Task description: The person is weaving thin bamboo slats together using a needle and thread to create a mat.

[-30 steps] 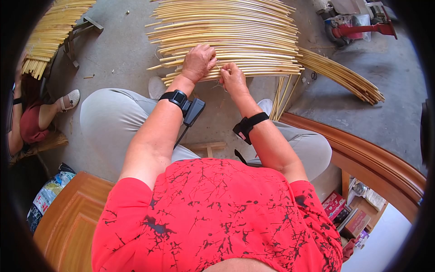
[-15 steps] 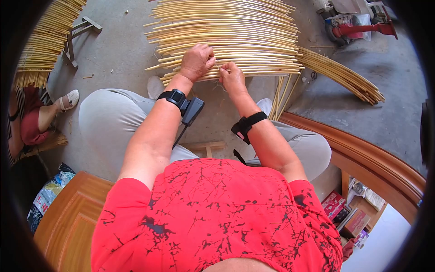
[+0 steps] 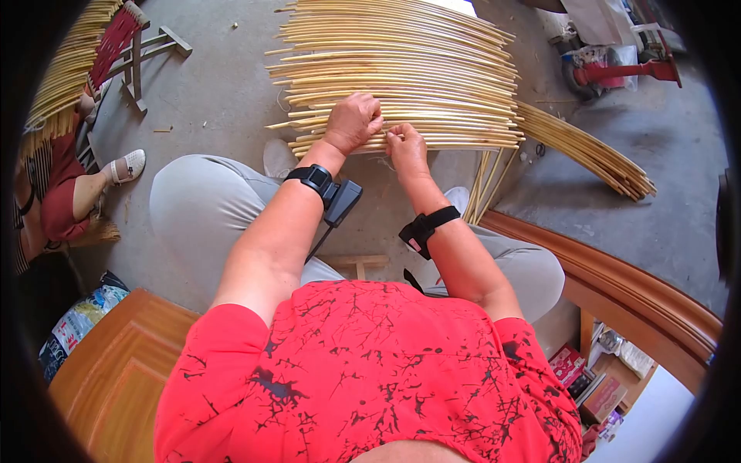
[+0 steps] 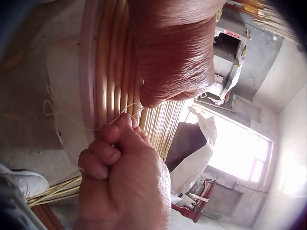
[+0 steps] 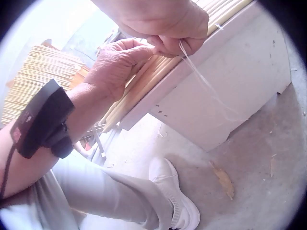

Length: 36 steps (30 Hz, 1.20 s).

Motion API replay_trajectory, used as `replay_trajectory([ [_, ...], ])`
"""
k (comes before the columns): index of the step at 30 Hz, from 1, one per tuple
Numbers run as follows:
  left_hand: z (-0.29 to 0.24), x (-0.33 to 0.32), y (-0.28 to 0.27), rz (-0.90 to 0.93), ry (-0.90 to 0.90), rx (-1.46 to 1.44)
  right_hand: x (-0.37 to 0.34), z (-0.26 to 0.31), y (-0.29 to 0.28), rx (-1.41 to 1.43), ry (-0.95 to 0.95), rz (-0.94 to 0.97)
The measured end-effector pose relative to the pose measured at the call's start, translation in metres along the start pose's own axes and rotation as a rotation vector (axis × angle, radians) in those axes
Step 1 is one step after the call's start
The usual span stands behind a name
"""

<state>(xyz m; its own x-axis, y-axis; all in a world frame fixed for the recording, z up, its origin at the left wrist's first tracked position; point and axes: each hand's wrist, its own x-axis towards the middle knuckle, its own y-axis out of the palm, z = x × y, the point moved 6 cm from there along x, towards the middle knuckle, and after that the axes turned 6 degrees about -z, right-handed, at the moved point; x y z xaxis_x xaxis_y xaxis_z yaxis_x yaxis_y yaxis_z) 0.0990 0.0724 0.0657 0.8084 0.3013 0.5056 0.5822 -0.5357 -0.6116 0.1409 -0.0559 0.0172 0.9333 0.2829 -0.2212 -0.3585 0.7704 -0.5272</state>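
Note:
Many slim, pale wooden sticks lie side by side in a wide mat before me. My left hand is over the mat's near edge, fingers curled, pinching a thin white string. Just to its right my right hand pinches the same string between thumb and fingers. In the left wrist view the string makes a small loop between the two hands. The right wrist view shows more string hanging from my right hand past the white panel of the stand beneath the sticks.
A loose bundle of sticks leans out to the right, with a wooden rail nearer me. On the left, another person's leg is beside a second stick mat and a wooden trestle. A wooden panel is at lower left.
The head view has shifted, so mat and hands appear lower and slightly right. My hands keep their pinch at the near edge. At left, the second mat has shifted, baring a dark red surface.

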Motion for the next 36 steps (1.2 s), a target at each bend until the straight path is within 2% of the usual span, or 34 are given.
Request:
replay_trajectory([
  [4, 0.001, 0.000, 0.001, -0.003, -0.004, -0.012, -0.004, 0.005, -0.002, 0.036, 0.002, -0.013],
  [6, -0.001, -0.003, 0.001, 0.000, 0.004, -0.013, -0.001, 0.007, -0.004, -0.067, -0.062, -0.066],
  [10, -0.003, -0.002, 0.000, -0.003, 0.016, -0.035, 0.005, 0.008, -0.001, -0.058, -0.152, -0.133],
  [12, -0.003, -0.002, 0.001, 0.012, 0.001, -0.044, 0.006, 0.005, 0.000, -0.052, -0.025, -0.075],
  [15, -0.005, -0.004, 0.000, 0.019, 0.027, -0.032, 0.007, 0.016, 0.001, -0.074, -0.044, -0.096],
  [19, -0.005, -0.003, -0.001, -0.001, 0.019, -0.042, 0.006, 0.022, -0.001, -0.023, 0.035, -0.103],
  [23, -0.004, -0.004, -0.001, -0.014, 0.001, -0.061, 0.013, 0.017, 0.004, -0.007, 0.058, -0.027],
  [25, -0.003, -0.004, -0.001, -0.017, -0.013, -0.055, 0.009, 0.019, 0.004, 0.232, 0.200, 0.049],
  [27, -0.002, -0.004, -0.003, -0.025, -0.013, -0.063, 0.012, 0.019, -0.003, 0.264, 0.242, 0.079],
  [29, -0.003, -0.005, -0.004, -0.013, -0.006, -0.062, 0.026, 0.037, -0.019, -0.334, -0.274, -0.043],
  [30, -0.004, -0.004, -0.005, -0.012, -0.001, -0.066, 0.020, 0.061, -0.031, -0.550, -0.403, -0.153],
  [31, -0.004, -0.004, -0.004, -0.009, 0.008, -0.072, 0.022, 0.073, -0.037, -0.562, -0.518, -0.213],
  [33, -0.002, -0.004, -0.001, -0.003, -0.009, -0.069, 0.026, 0.082, -0.037, -0.557, -0.645, -0.210],
  [34, -0.003, -0.004, -0.001, -0.011, 0.003, -0.071, 0.032, 0.080, -0.035, -0.556, -0.645, -0.210],
  [36, -0.002, -0.005, -0.002, -0.019, 0.009, -0.068, 0.038, 0.073, -0.015, -0.552, -0.635, 0.030],
])
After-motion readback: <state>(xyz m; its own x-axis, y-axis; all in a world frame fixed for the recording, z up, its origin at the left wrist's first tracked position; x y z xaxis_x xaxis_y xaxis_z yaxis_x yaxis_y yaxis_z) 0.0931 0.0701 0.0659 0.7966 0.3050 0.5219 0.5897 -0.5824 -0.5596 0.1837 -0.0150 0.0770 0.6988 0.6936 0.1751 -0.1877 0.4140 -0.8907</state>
